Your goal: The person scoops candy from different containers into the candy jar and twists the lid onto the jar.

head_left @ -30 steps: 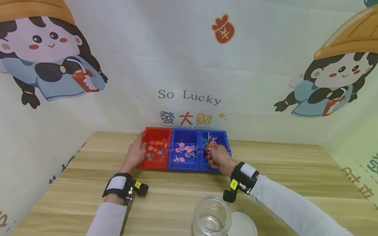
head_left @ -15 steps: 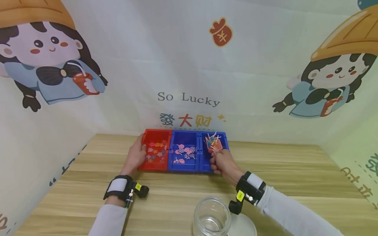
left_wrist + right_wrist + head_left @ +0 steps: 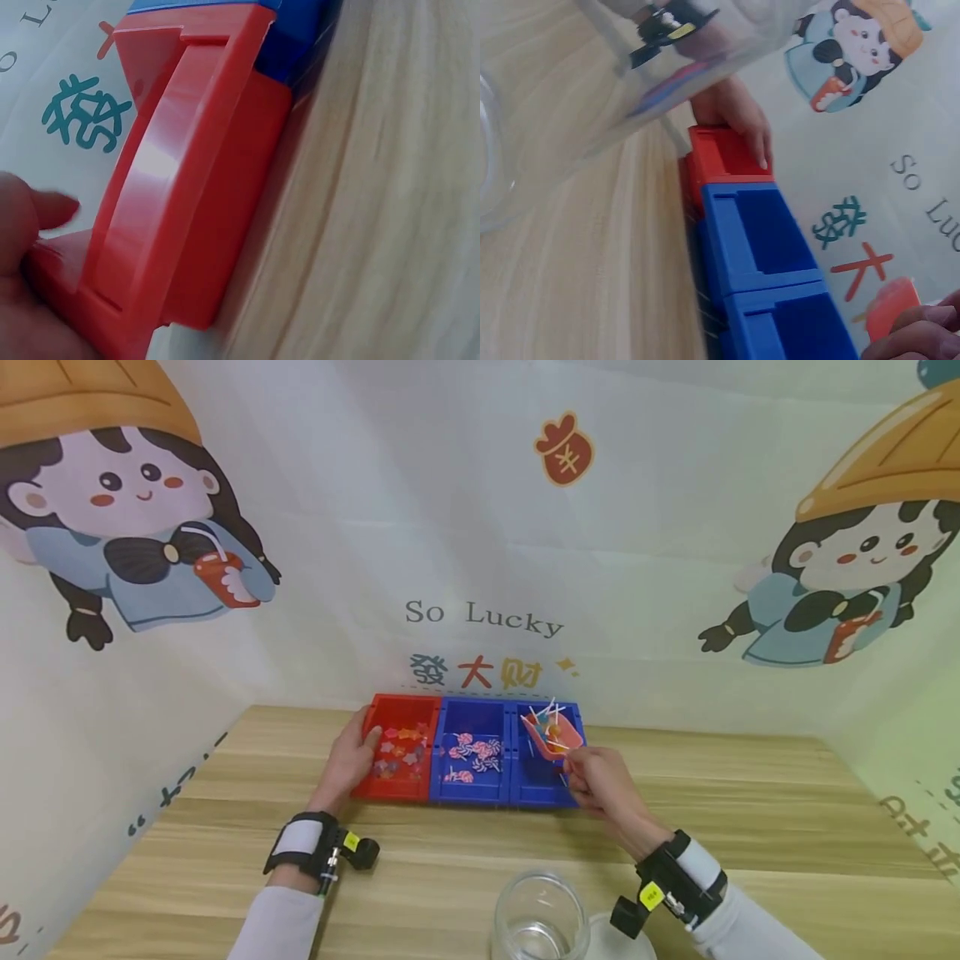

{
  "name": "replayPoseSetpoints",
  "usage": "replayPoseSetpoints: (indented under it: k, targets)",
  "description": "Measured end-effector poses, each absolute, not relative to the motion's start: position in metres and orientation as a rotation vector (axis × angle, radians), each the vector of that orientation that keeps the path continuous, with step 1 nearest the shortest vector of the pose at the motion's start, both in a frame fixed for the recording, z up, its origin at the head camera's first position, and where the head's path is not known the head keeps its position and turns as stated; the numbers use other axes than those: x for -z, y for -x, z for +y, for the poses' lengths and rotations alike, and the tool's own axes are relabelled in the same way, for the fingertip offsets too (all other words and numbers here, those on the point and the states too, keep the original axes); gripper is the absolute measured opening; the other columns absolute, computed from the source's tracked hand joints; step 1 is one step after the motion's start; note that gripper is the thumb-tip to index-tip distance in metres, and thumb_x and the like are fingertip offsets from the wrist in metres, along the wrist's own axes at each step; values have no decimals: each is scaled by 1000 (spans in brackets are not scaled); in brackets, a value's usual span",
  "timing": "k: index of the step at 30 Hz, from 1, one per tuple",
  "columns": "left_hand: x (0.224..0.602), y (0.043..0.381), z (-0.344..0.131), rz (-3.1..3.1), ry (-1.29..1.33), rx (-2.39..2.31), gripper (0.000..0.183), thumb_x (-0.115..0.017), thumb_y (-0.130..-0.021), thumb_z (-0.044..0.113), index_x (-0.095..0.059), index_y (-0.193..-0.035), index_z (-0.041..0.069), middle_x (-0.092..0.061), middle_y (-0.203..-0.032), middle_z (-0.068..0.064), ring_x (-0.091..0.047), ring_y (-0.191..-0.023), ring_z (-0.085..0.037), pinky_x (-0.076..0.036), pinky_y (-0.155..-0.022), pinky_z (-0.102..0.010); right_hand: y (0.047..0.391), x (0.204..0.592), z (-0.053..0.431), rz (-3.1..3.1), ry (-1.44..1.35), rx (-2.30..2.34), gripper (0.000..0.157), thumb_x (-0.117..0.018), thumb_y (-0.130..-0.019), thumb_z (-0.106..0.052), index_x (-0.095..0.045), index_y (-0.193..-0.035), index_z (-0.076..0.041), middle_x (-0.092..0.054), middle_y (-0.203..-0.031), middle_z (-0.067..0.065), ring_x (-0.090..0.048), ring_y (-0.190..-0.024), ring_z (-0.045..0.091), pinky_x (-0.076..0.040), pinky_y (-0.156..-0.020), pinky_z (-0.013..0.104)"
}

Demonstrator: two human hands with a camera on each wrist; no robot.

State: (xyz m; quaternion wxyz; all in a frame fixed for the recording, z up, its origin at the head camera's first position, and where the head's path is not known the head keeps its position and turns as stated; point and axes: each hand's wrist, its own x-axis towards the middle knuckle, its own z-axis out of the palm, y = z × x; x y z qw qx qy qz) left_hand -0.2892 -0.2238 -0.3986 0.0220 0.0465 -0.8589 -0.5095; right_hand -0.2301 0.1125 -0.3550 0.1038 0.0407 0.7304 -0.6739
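My left hand grips the left wall of the red bin, its thumb hooked over the rim. Star-shaped pieces lie inside that bin. Joined to it are a middle blue bin with pink-and-white and dark swirl lollipops, and a right blue bin. Over the right bin, my right hand pinches the handle of a pink scoop heaped with small lollipops, white sticks pointing up. In the right wrist view, only part of the scoop shows beside the fingers.
A clear glass jar stands uncovered at the table's front, its mouth up. Beside it lies a white round lid, partly behind the right wrist camera. A printed cloth hangs behind the bins.
My right hand has lifted the scoop of lollipops out of the right blue bin and drawn it slightly right and toward me. The left hand keeps its grip on the red bin.
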Motion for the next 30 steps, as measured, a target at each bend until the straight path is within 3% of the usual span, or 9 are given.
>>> replayPoseSetpoints:
  k: [7,15,22,30]
  targets:
    - [369,275,-238,-2635,-151,1370,59,-32,-103,29,-13,-153,4,-16,-157,-23,-18,-144,-40,-19,-117,-58,215,346,130,2123,-63,1943,26,-42,-97,-22,-53,-79,-5,-34,-50,-6,-28,-39,9,-22,-36,20]
    - [332,235,-225,-2472,72,1426,51,-36,-103,30,-29,-150,13,-26,-156,-14,-24,-144,-34,-26,-115,-58,194,337,145,2198,32,1763,33,-44,-97,-29,-52,-73,-7,-31,-49,-7,-24,-38,7,-19,-35,20]
    - [336,199,-197,-2524,447,1671,53,-43,-101,39,-29,-149,20,-34,-154,-10,-32,-141,-35,-37,-107,-58,176,330,163,2141,197,1654,33,-44,-98,-27,-51,-72,-9,-31,-49,-9,-22,-37,3,-19,-34,17]
    - [344,171,-161,-2607,616,2029,49,-42,-102,36,-28,-148,33,-34,-154,-1,-30,-144,-27,-33,-111,-55,161,313,176,2086,381,1526,36,-43,-100,-28,-55,-75,-6,-30,-48,-10,-20,-36,3,-18,-33,17]
